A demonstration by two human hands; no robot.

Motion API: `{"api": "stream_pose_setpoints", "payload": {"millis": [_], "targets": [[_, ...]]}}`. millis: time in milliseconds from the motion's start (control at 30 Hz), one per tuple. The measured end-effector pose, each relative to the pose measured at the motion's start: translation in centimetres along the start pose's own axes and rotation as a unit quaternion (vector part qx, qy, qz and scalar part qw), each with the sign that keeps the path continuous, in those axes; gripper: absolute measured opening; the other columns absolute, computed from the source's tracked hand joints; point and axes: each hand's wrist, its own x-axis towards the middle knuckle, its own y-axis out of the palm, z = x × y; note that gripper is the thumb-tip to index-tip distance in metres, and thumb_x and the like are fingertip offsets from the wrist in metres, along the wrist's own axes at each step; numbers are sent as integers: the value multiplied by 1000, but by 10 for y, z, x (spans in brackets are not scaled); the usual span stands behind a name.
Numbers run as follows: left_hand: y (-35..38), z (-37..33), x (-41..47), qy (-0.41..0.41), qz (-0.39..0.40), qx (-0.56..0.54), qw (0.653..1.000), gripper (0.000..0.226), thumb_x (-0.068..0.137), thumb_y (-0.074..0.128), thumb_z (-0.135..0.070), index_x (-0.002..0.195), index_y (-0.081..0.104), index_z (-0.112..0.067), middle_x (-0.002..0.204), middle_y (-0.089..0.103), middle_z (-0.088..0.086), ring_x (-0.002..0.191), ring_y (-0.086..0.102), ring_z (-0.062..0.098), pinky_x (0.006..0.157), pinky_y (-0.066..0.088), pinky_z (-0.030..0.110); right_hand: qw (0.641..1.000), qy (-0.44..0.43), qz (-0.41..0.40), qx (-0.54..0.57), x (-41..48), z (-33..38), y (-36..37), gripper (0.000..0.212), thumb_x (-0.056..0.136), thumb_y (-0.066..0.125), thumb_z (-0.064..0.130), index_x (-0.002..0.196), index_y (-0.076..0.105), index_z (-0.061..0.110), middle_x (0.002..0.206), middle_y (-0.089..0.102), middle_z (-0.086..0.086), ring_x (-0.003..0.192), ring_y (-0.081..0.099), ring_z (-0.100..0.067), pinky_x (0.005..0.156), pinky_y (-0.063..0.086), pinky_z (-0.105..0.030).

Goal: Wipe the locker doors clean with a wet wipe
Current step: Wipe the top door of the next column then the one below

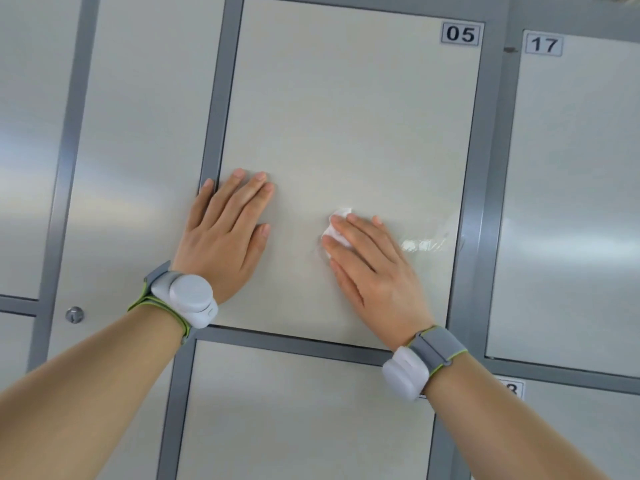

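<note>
A pale locker door labelled 05 fills the middle of the view, set in a grey frame. My left hand lies flat on its lower left part, fingers straight, with the little finger over the frame edge. My right hand presses a crumpled white wet wipe against the door's lower middle with straight fingers; most of the wipe is hidden under them. A wet, shiny streak shows on the door to the right of that hand.
Door 17 stands to the right and another door with a round keyhole to the left. A further door sits below. Grey frame bars separate them. Both wrists wear white devices on grey straps.
</note>
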Motion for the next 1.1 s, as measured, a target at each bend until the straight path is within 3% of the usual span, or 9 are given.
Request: {"api": "stream_pose_setpoints", "payload": {"millis": [167,367,500,700,833,933,1000,1100], "targets": [[0,0,0,1,-3,1,1000,49,108,33,-29,150,44,-7,156,43,7,148,34,29,121,24,53,1000,-19,0,-10,11,-11,-5,20,99,62,12,114,73,5,131,64,-12,125,59,-31,114,36,-51],[0,-1,1,6,-1,-1,1000,49,108,33,-29,151,43,-8,157,42,7,148,33,29,120,25,55,997,64,-32,-41,36,-29,-11,20,97,62,10,115,71,4,124,62,-15,116,54,-36,119,30,-45],[-1,0,0,7,-4,2,1000,49,107,34,-29,150,44,-7,156,42,8,148,34,29,120,26,55,995,81,-36,-34,38,-22,-6,20,97,61,8,114,70,1,120,64,-15,111,58,-38,115,35,-48],[-1,0,0,6,-2,4,1000,49,107,34,-28,149,45,-6,155,44,8,147,35,29,120,26,54,1000,-4,-4,-5,19,1,3,24,95,65,13,117,70,3,124,65,-13,115,59,-31,112,38,-50],[-1,-1,0,4,-2,6,1000,49,107,34,-28,149,45,-6,155,45,8,147,35,29,119,27,55,1000,-18,-16,-12,21,0,2,17,93,65,1,108,74,5,114,70,-9,102,65,-31,95,51,-46],[-1,-1,0,4,-3,5,1000,48,106,36,-27,148,47,-6,155,45,8,147,35,29,119,28,55,998,30,-17,49,36,2,-8,18,96,59,4,108,72,7,104,72,-5,89,66,-31,75,54,-44],[-2,0,-1,2,-3,7,1000,48,106,35,-27,148,47,-6,155,45,7,147,35,29,118,28,56,988,115,-25,102,49,8,-17,16,100,54,14,112,64,17,94,71,-4,78,65,-28,67,53,-41],[-1,-1,0,5,-1,9,1000,49,107,34,-28,149,47,-7,155,45,6,147,35,28,119,28,55,957,231,-18,176,64,8,-28,14,99,56,18,112,55,23,86,67,0,74,60,-19,65,48,-35]]}}
